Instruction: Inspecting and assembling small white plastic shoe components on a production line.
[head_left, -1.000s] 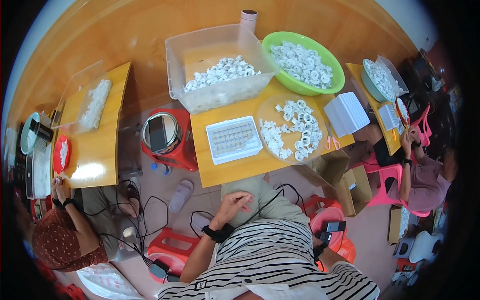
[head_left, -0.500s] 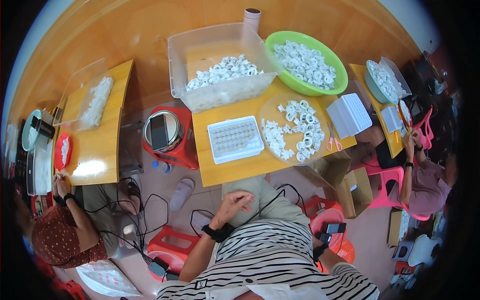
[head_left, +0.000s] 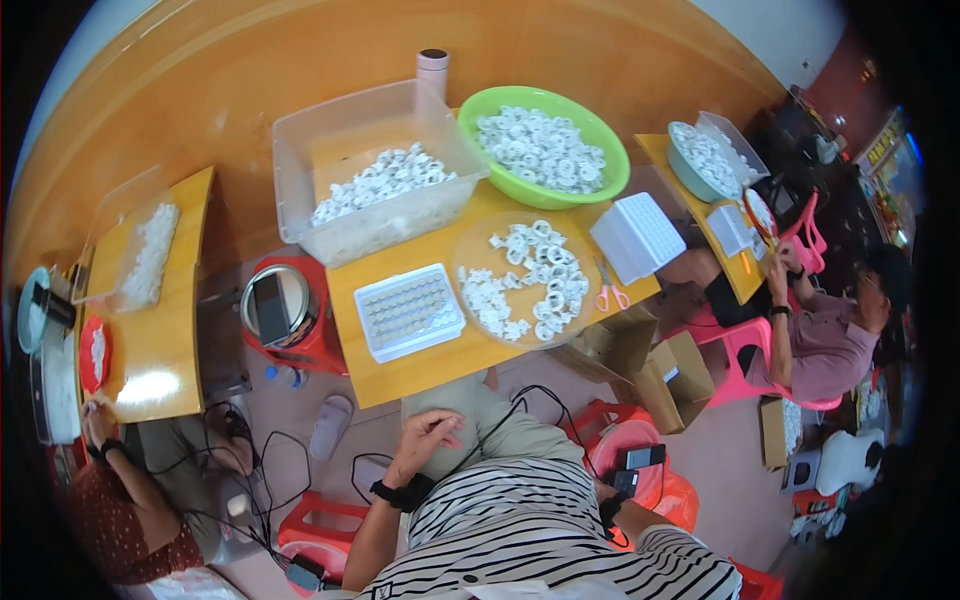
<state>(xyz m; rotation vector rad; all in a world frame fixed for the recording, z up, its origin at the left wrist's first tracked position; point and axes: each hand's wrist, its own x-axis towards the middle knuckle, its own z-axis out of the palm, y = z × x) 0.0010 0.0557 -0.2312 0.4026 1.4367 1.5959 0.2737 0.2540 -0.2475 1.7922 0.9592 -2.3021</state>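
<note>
My left hand (head_left: 430, 434) hovers over or rests on my trouser leg, below the near edge of the table. Its fingers are loosely bent and somewhat apart, and I see nothing held in them. Down at my right side, my right hand (head_left: 604, 492) is mostly hidden behind my striped shirt, so its fingers do not show. Nearest to my left hand on the table is a white tray (head_left: 410, 345) with rows of small grey round pieces. Beside it, a round clear board (head_left: 480, 250) carries many small white plastic parts in loose groups.
Behind stand a clear bin (head_left: 375, 235) and a green basin (head_left: 610, 165), both with white parts. Pink scissors (head_left: 612, 298) lie beside stacked white trays (head_left: 640, 240). Left is a scale (head_left: 285, 305) bearing a phone. Cardboard boxes (head_left: 678, 380) stand right. Co-workers sit on both sides.
My view has turned to the right, so the table and its things appear farther left and lower. My left hand keeps much the same pose over my leg.
</note>
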